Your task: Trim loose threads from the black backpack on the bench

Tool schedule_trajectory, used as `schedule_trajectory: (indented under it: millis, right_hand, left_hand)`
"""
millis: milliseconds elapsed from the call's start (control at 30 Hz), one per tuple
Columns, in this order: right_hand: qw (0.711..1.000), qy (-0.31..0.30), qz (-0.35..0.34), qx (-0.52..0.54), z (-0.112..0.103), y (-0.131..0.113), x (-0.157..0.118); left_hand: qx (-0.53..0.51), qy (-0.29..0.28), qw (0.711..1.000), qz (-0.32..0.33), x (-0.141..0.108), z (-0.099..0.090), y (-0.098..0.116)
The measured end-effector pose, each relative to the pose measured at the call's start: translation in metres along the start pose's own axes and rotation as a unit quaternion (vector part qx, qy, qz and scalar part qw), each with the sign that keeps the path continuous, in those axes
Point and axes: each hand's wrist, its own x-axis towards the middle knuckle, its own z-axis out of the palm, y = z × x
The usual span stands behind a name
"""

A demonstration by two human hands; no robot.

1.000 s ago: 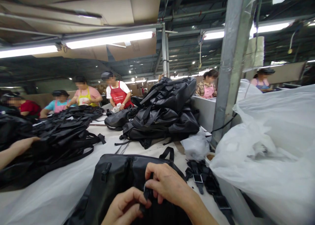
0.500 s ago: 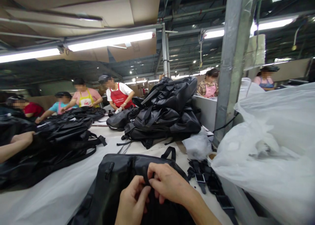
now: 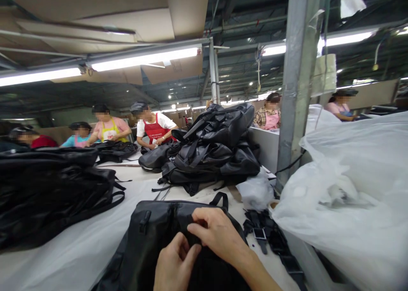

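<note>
A black backpack [image 3: 153, 240] lies in front of me on the white-covered table, its top loop [image 3: 219, 199] pointing away. Over its middle, my left hand [image 3: 177, 259] is closed, thumb and curled fingers together at the dark fabric. Just up and to the right, my right hand [image 3: 216, 231] is also closed, thumb against bent forefinger. Both seem to pinch part of the bag's front, but what lies between the fingers is too dark and small to make out. A small strap tab [image 3: 145, 221] shows on the bag's upper left.
Black backpacks are piled [image 3: 210, 155] beyond mine, with more [image 3: 54, 193] at left. Black straps with buckles [image 3: 259, 233] lie at right, near a large translucent plastic bag [image 3: 347, 189] and a metal post [image 3: 295, 87]. Several co-workers, one in a red apron [image 3: 156, 129], stand farther back.
My right thumb has shifted up, and the two hands are slightly farther apart. A co-worker's hand at the left has gone out of view, and the bags there have moved.
</note>
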Motion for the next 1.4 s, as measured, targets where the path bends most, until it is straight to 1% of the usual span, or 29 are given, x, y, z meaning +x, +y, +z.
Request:
schedule_trajectory:
  millis: [67,133,200,233,267,333,400,467,533,633,700,767,833,900,1000,1067,1133,1200,1300,1400]
  right_hand:
    - [0.999,-0.003,0.005,0.034,-0.002,0.002,-0.001]
    - [0.996,-0.021,0.026,0.081,-0.006,0.003,-0.002]
    - [0.992,-0.027,0.046,0.116,-0.007,0.003,-0.004]
    - [0.989,-0.025,0.059,0.137,-0.006,0.003,-0.006]
    - [0.984,-0.021,0.074,0.162,-0.004,0.003,-0.007]
    - [0.97,-0.009,0.107,0.218,0.001,0.003,-0.01]
    - [0.955,0.005,0.133,0.265,0.007,0.005,-0.013]
    - [0.945,0.012,0.146,0.292,0.012,0.01,-0.015]
    - [0.941,0.021,0.153,0.301,0.014,0.015,-0.014]
    - [0.952,0.039,0.145,0.266,0.014,0.019,-0.009]
    - [0.965,0.057,0.122,0.224,0.013,0.019,-0.006]
    - [0.972,0.079,0.1,0.2,0.013,0.018,-0.006]
    - [0.97,0.094,0.096,0.204,0.016,0.018,-0.008]
    - [0.961,0.095,0.109,0.236,0.02,0.02,-0.014]
    - [0.942,0.083,0.141,0.294,0.027,0.025,-0.026]
    - [0.94,0.068,0.158,0.296,0.031,0.027,-0.035]
    - [0.95,0.058,0.173,0.255,0.032,0.026,-0.041]
    - [0.959,0.057,0.204,0.188,0.032,0.022,-0.045]
    - [0.955,0.057,0.264,0.121,0.032,0.016,-0.044]
    - [0.95,0.057,0.286,0.111,0.034,0.012,-0.04]
  left_hand:
    - [-0.015,0.019,1.0,0.017,-0.002,-0.002,-0.003]
    - [-0.053,0.054,0.997,0.033,-0.004,-0.002,-0.007]
    - [-0.118,0.083,0.989,0.043,-0.004,0.0,-0.012]
    - [-0.162,0.087,0.982,0.043,-0.003,0.002,-0.015]
    - [-0.212,0.083,0.973,0.042,-0.002,0.005,-0.017]
    - [-0.304,0.049,0.951,0.035,0.002,0.011,-0.019]
    - [-0.345,0.001,0.938,0.029,0.005,0.017,-0.018]
    - [-0.347,-0.049,0.936,0.026,0.009,0.021,-0.016]
    - [-0.351,-0.081,0.933,0.01,0.013,0.025,-0.013]
    - [-0.367,-0.117,0.922,-0.034,0.016,0.026,-0.007]
    - [-0.371,-0.128,0.918,-0.061,0.017,0.026,-0.004]
    - [-0.375,-0.131,0.915,-0.07,0.017,0.025,0.001]
    - [-0.381,-0.125,0.914,-0.055,0.016,0.025,0.005]
    - [-0.385,-0.124,0.914,-0.028,0.016,0.026,0.008]
    - [-0.379,-0.121,0.917,0.002,0.016,0.029,0.009]
    - [-0.354,-0.101,0.929,0.037,0.015,0.032,0.007]
    - [-0.313,-0.063,0.945,0.073,0.014,0.034,0.003]
    - [-0.276,-0.03,0.956,0.095,0.011,0.037,-0.001]
    - [-0.262,-0.003,0.96,0.098,0.006,0.038,-0.002]
    - [-0.265,0.015,0.96,0.091,0.003,0.038,0.0]
